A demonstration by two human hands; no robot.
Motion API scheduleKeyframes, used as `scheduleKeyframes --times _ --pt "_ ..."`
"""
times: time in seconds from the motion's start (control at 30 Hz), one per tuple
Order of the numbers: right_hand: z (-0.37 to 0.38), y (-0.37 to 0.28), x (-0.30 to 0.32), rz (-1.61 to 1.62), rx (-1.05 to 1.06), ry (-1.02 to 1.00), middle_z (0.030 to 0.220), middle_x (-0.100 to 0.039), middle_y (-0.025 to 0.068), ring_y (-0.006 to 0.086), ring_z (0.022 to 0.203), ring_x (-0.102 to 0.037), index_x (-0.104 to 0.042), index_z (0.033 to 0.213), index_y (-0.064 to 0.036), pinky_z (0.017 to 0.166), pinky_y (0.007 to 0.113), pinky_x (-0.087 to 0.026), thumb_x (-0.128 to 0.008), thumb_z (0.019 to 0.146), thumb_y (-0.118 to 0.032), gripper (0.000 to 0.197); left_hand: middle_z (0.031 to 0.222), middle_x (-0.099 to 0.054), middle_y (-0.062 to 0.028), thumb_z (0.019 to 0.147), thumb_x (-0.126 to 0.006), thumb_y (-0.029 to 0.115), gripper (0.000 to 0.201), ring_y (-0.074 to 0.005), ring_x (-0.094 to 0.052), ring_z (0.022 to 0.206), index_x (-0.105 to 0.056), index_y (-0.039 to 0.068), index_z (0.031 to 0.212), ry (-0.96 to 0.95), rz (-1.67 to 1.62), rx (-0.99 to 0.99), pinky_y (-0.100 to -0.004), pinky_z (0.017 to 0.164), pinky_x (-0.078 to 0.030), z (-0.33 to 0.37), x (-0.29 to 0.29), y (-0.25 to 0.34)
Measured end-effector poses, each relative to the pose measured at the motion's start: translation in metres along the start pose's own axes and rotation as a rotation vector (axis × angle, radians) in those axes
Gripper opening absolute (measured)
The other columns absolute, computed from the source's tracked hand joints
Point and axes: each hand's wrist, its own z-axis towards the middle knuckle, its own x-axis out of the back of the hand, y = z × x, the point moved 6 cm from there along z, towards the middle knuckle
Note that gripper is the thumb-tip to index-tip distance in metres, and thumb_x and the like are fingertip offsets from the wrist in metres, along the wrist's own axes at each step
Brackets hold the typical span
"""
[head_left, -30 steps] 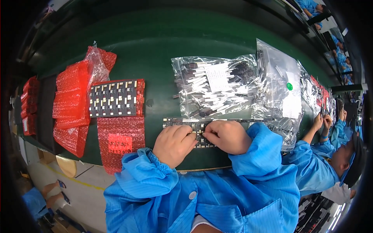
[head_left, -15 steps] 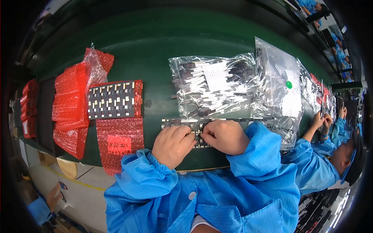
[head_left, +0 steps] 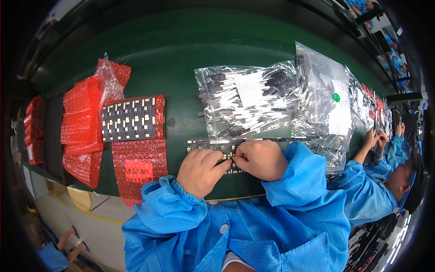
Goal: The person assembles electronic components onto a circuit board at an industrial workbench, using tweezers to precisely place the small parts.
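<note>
A dark circuit board panel (head_left: pixel 206 144) with rows of pale components lies in front of me near the table's front edge. My left hand (head_left: pixel 201 173) rests over its left part, thumb and fingers drawn together. Just beside it, my right hand (head_left: pixel 262 158) bends over the panel with its fingertips pinched. The two sets of fingertips nearly meet above the board; whatever they pinch is too small or hidden to name. Beyond the panel lies a clear plastic bag (head_left: pixel 249 90) full of thin black and white strips.
Left stand a stack of similar circuit board panels (head_left: pixel 129 119), red bubble wrap (head_left: pixel 81 119) and a red bubble-wrap sheet with a label (head_left: pixel 139 170). More clear bags (head_left: pixel 324 97) lie to the right. A co-worker in blue (head_left: pixel 369 190) sits close on my right at the green table (head_left: pixel 181 59).
My left thumb has shifted slightly right toward my right fingertips, and the right hand has moved a touch left. The view has shifted a little; the bags and stacks keep their places.
</note>
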Motion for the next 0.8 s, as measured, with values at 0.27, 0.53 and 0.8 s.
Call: scheduleKeyframes --times 0.27,0.53,0.8 --pt "0.0006 0.0012 -0.0007 0.0 -0.016 -0.039 0.069 -0.063 0.0083 0.0262 0.064 -0.063 -0.065 0.071 -0.0097 0.059 0.036 -0.051 -0.061 0.074 -0.023 0.014 0.089 -0.054 -0.0029 0.069 -0.058 0.013 0.021 -0.02 -0.054 0.085 -0.064 0.011 0.088 -0.001 0.02 -0.023 -0.0333 0.071 -0.044 0.0004 -0.0031 0.0008" --pt "0.0026 0.0001 -0.0008 -0.002 -0.053 -0.087 0.068 -0.063 0.009 0.0266 0.063 -0.063 -0.065 0.072 -0.009 0.059 0.036 -0.051 -0.062 0.074 -0.024 0.015 0.09 -0.054 -0.0026 0.069 -0.058 0.013 0.019 -0.0194 -0.054 0.085 -0.063 0.011 0.087 -0.023 0.03 -0.006 -0.0328 0.072 -0.043 0.0005 -0.0036 0.0005" --pt "0.0054 0.0004 -0.0006 -0.013 -0.059 -0.068 0.067 -0.063 0.0085 0.0266 0.062 -0.063 -0.066 0.071 -0.0102 0.058 0.036 -0.051 -0.062 0.073 -0.023 0.014 0.091 -0.055 -0.0025 0.069 -0.058 0.013 0.019 -0.0191 -0.054 0.086 -0.063 0.011 0.087 -0.03 0.004 0.008 -0.033 0.071 -0.043 0.0019 -0.0056 -0.0026"
